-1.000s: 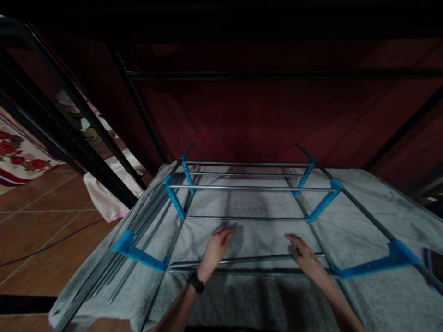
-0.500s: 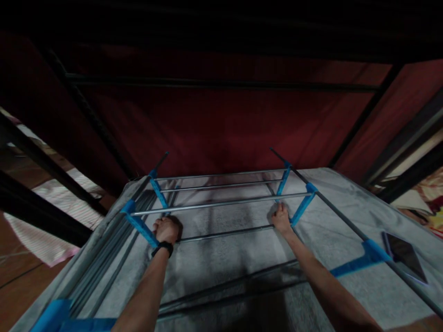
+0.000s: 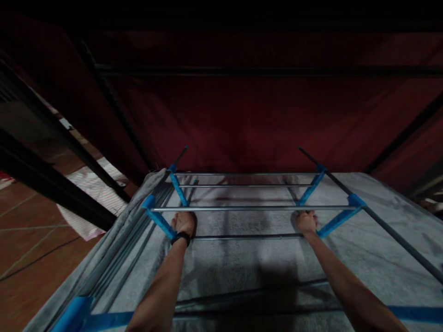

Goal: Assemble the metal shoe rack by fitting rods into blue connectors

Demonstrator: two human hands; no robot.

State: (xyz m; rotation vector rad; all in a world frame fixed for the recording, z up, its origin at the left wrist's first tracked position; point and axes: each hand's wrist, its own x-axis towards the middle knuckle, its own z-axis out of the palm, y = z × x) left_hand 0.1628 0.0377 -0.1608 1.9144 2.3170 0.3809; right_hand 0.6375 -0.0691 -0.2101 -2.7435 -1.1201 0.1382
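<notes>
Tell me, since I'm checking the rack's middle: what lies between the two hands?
In the head view, a dark metal rod runs from the left hand to the right hand, over the grey cloth.

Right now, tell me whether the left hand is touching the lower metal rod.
Touching. In the head view the left hand is closed on the end of the lower metal rod.

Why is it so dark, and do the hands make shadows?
In the head view, light is dim and the top is nearly black; the left hand and right hand grip a rod of the rack, and dark shadows fall on the grey cloth; straight bars bend near the edges.
</notes>
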